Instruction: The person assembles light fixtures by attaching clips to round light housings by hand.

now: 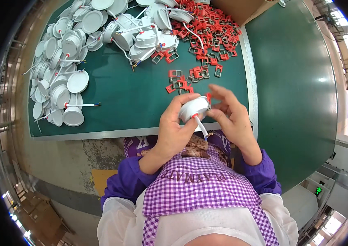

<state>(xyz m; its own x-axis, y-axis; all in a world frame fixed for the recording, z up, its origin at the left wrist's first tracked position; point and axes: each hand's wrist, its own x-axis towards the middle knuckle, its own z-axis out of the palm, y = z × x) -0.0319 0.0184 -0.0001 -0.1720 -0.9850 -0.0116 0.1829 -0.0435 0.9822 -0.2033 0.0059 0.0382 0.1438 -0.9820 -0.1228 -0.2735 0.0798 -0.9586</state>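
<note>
A white round lamp housing (193, 108) is held over the table's front edge, tilted, its short white cable (200, 126) hanging down toward my apron. My left hand (172, 129) is closed around the housing's left side, thumb near the red ring where the cable comes out. At the housing's right side my right hand (235, 123) pinches a small red clip (208, 98) against the rim, thumb below and fingers bent; these fingers are slightly blurred. Whether the clip is seated on the housing I cannot tell. Several loose red clips with metal frames (180, 84) lie just beyond my hands.
White lamp housings with cables (93, 22) are heaped across the left and back of the green table (129, 98). A large pile of red clips (210, 24) lies at the back right, beside a cardboard box (243, 9). Another green surface (292, 78) adjoins on the right.
</note>
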